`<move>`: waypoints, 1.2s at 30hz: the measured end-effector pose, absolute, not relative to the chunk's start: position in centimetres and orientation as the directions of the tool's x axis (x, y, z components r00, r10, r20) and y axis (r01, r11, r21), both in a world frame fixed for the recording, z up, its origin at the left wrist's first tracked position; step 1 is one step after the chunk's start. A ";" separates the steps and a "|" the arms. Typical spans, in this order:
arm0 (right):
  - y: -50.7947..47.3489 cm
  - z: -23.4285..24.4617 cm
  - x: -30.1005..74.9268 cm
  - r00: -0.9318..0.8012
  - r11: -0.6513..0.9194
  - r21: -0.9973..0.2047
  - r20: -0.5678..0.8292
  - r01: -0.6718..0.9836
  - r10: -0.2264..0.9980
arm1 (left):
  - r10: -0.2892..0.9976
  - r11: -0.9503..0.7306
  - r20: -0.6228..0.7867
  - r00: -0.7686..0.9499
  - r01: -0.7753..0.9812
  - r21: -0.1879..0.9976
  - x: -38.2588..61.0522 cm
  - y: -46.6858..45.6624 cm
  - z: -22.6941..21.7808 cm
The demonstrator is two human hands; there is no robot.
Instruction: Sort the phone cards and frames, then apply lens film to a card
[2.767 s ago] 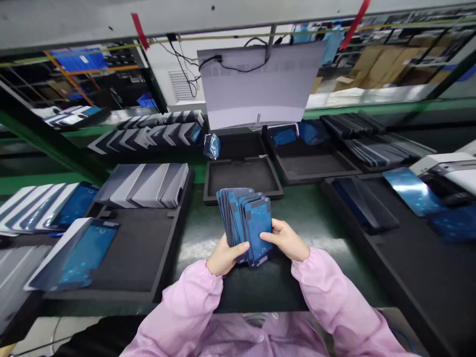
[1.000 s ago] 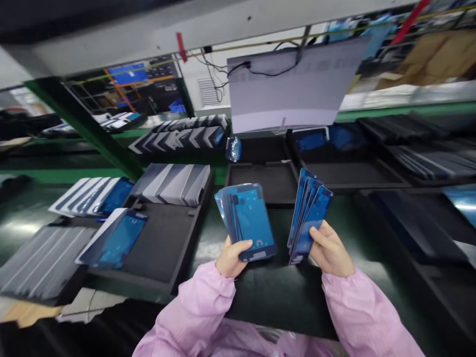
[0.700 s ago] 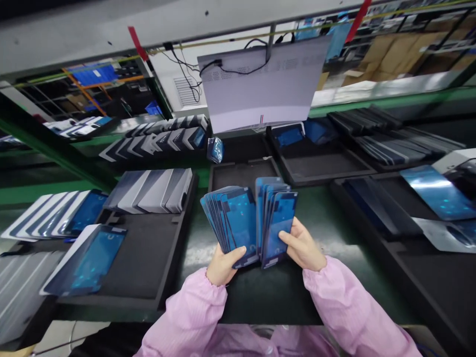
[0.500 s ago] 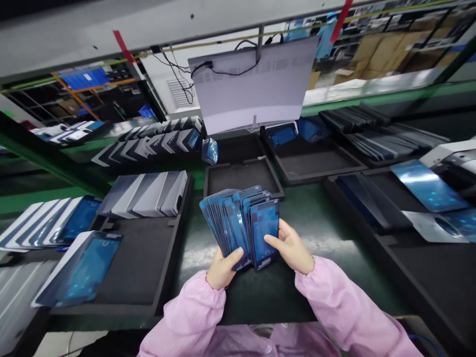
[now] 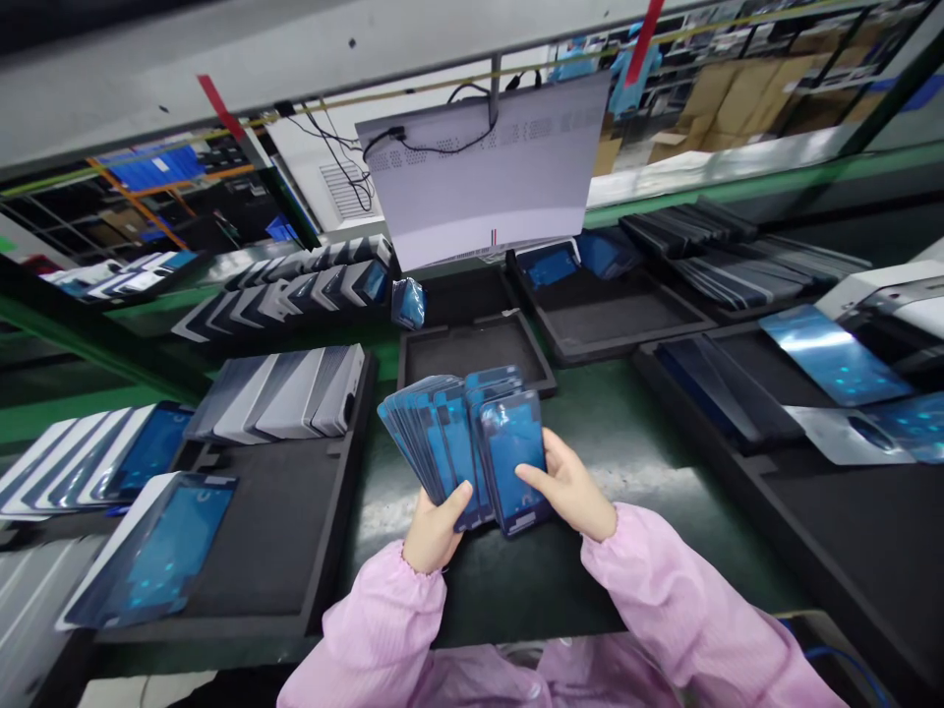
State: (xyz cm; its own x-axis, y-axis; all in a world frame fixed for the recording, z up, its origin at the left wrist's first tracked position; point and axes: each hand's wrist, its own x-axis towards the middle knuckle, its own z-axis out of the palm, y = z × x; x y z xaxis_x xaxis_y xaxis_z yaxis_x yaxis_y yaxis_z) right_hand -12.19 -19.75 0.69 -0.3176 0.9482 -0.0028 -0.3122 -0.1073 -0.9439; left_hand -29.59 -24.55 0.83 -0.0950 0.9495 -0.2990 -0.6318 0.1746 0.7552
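Note:
My left hand (image 5: pixel 433 523) grips the lower edge of a fanned stack of blue-filmed phone frames (image 5: pixel 442 442), held upright above the green bench. My right hand (image 5: pixel 569 484) is closed on the front frames of the same stack (image 5: pixel 512 454), thumb across the foremost one. Both arms wear pink sleeves. The two bundles sit pressed together as one fan in front of a black foam tray (image 5: pixel 476 352).
A large black tray (image 5: pixel 280 531) on the left carries grey panels (image 5: pixel 291 391) and a blue-filmed panel (image 5: pixel 151 549). More trays and dark panels (image 5: pixel 719 393) lie right. A white hanging sheet (image 5: pixel 487 167) hangs overhead behind the bench.
A second ago the stack was split, one bundle in each hand and held apart. The right bundle came back left and now lies against the front of the left bundle.

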 end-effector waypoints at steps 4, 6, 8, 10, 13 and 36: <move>-19.8 0.2 -12.6 -0.317 -0.147 -0.933 -0.038 -0.328 0.948 | 0.921 0.237 -0.382 -0.073 -0.673 0.700 -29.7 -24.5 0.6; -19.6 0.4 -12.2 -0.285 -0.181 -0.896 -0.064 -0.406 0.956 | 0.908 0.243 -0.410 -0.085 -0.690 0.682 -29.8 -24.3 0.6; -19.2 0.8 -11.7 -0.232 -0.173 -0.866 -0.069 -0.469 0.970 | 0.908 0.213 -0.401 -0.122 -0.691 0.690 -29.8 -24.2 0.8; -19.0 1.1 -11.4 -0.205 -0.155 -0.851 -0.057 -0.502 0.977 | 0.918 0.176 -0.369 -0.148 -0.680 0.712 -29.6 -24.1 0.8; -19.0 1.0 -11.6 -0.282 -0.179 -0.858 -0.041 -0.482 0.959 | 0.940 0.155 -0.314 -0.131 -0.658 0.737 -29.3 -24.2 0.8; -18.9 0.5 -11.7 -0.276 -0.161 -0.886 -0.039 -0.436 0.960 | 0.895 0.205 -0.426 -0.135 -0.723 0.659 -30.0 -24.0 0.8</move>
